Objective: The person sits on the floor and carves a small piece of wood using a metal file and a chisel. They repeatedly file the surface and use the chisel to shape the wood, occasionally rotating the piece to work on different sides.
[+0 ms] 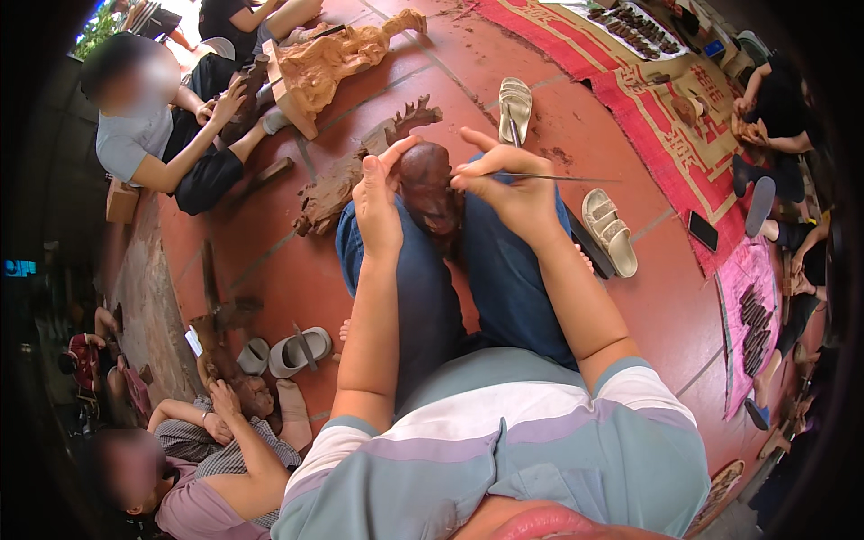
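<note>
Red tiled floor [270,270], patterned mats [693,144].

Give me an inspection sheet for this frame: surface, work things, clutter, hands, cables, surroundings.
Surface: red tiled floor; the person sits on it, legs out.
Work things: dark wooden carving on the lap; thin metal tool.
Clutter: pale sandals, grey slippers, phone on the floor.
Hands: left hand steadies the carving; right hand has its grip on the tool.
Cables: nothing seen.
Surroundings: other people carving; large pale carving; red mat.
</note>
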Motion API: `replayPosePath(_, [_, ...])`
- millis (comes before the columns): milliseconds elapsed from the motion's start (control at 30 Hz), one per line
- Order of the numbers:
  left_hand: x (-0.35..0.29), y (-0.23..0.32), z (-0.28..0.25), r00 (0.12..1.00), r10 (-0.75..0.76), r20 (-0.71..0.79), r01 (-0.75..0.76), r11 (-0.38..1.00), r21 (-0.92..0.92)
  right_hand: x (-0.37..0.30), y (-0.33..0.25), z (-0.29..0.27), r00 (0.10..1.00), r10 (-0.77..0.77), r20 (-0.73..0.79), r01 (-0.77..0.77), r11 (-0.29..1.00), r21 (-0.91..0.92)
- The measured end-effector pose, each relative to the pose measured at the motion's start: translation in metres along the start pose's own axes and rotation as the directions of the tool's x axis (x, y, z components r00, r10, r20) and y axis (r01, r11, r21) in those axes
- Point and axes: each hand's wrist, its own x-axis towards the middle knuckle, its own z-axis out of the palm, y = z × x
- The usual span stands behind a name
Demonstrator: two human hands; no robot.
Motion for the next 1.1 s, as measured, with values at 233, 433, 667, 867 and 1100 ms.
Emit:
replayPosePath(233, [0.002, -0.003, -0.006, 0.999, 0.017, 0.033, -0.016, 1.0, -0.019, -0.005, -0.006, 0.009, 0.981, -0.072, 0.181, 0.108, 0.975, -0.195])
replayPosePath(433, [0.0, 0.0, 0.0, 0.999, 0.047, 0.02, -0.047, 0.999, -0.024, -0.004, -0.009, 0.0, 0.995, -0.093, -0.04, 0.089, 0.991, -0.102])
replayPosePath(667, [-0.002, 0.001, -0.002, 1.0, 0.028, 0.007, -0.027, 0.999, -0.034, 0.001, -0.014, -0.003, 0.98, 0.047, -0.194, -0.047, 0.999, 0.003])
replayPosePath(867, [-0.001, -0.001, -0.003, 0.999, 0.04, 0.002, -0.04, 0.996, 0.077, 0.002, -0.008, 0.001, 0.985, 0.063, 0.161, -0.042, 0.99, -0.133])
replayPosePath(1100, [-0.002, -0.006, -0.005, 1.0, 0.0, 0.031, 0.0, 1.0, -0.001, 0.009, -0.017, -0.001, 0.952, 0.049, 0.301, -0.008, 0.99, -0.138])
